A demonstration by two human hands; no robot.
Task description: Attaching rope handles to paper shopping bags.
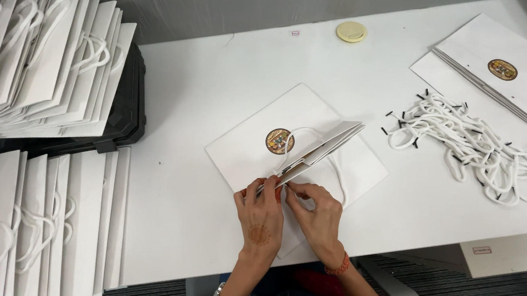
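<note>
We have a white paper bag lying flat near the front edge of the counter, its mouth slightly open. Our left hand pinches the folded top rim between its fingers; our right hand pinches the white cord handle beside it. We judge the bag light, thin and easily creased, so the doubled rim is the firmest hold. The cord is soft and limp. Loose cords lie towards the right edge.
</note>
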